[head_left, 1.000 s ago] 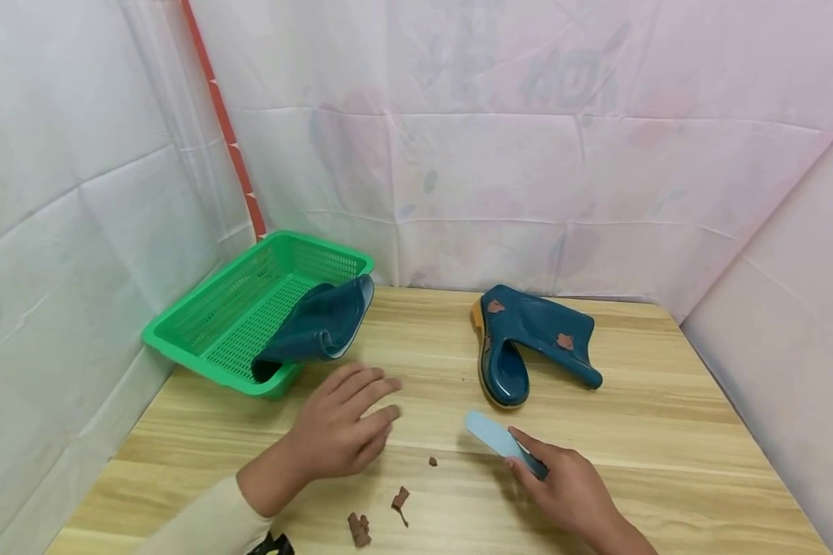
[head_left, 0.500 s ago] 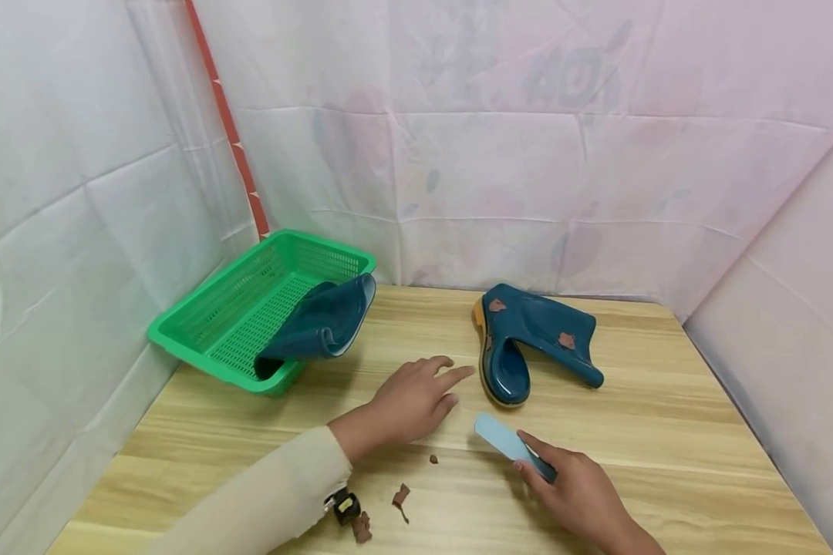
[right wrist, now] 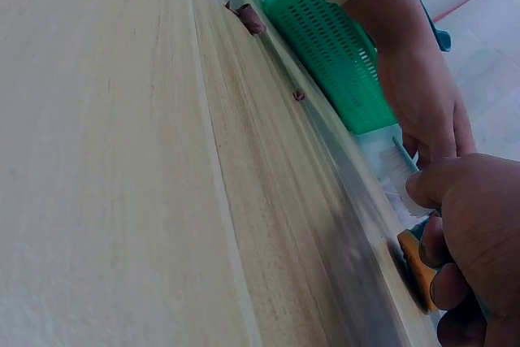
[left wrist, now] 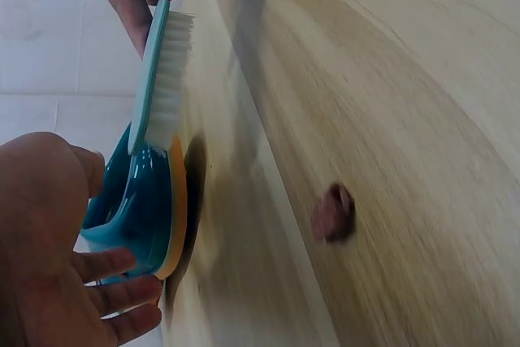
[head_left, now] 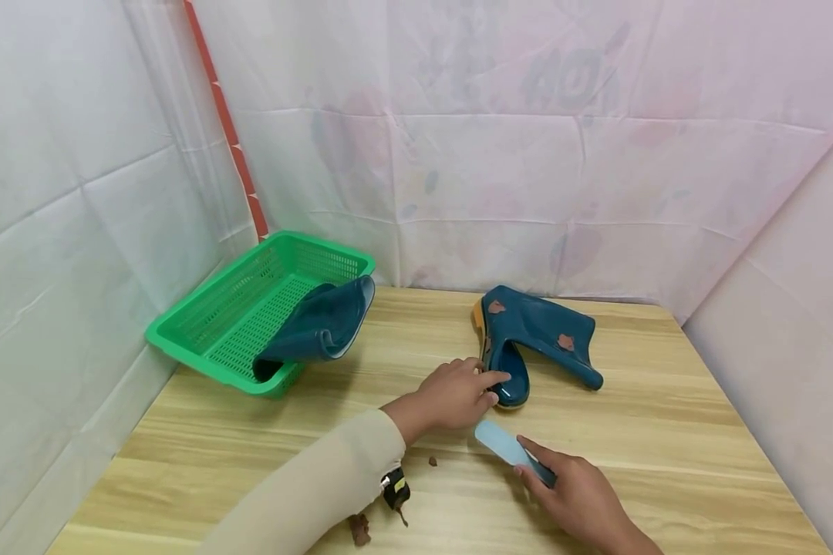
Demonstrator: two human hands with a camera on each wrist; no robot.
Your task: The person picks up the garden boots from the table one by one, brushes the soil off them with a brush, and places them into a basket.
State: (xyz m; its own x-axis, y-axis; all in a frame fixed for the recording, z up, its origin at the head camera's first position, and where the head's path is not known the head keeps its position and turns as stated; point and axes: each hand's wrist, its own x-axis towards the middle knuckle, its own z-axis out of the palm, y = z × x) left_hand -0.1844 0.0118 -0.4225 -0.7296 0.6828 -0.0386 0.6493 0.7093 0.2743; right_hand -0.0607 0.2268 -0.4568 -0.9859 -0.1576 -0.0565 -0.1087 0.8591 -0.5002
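A dark blue rubber boot (head_left: 548, 324) lies on its side at the table's back right, with brown mud-like patches on its shaft and heel. My left hand (head_left: 458, 395) is at the boot's toe, its fingers extended over it; in the left wrist view they are spread beside the boot (left wrist: 138, 217), and contact is hard to tell. My right hand (head_left: 575, 489) grips a light blue brush (head_left: 500, 442) by its handle, just in front of the toe. White bristles show on the brush (left wrist: 154, 87) in the left wrist view.
At the left stands a green plastic basket (head_left: 201, 365), a second blue boot (head_left: 319, 320) leaning over its rim. Brown crumbs lie near my left forearm, including a larger lump (head_left: 359, 530) and a small bit (head_left: 433, 461). White sheeting (head_left: 486, 169) surrounds the table.
My left hand has moved right, from near the basket to the boot's toe. The right hand with the brush has shifted slightly right. Both boots stay put.
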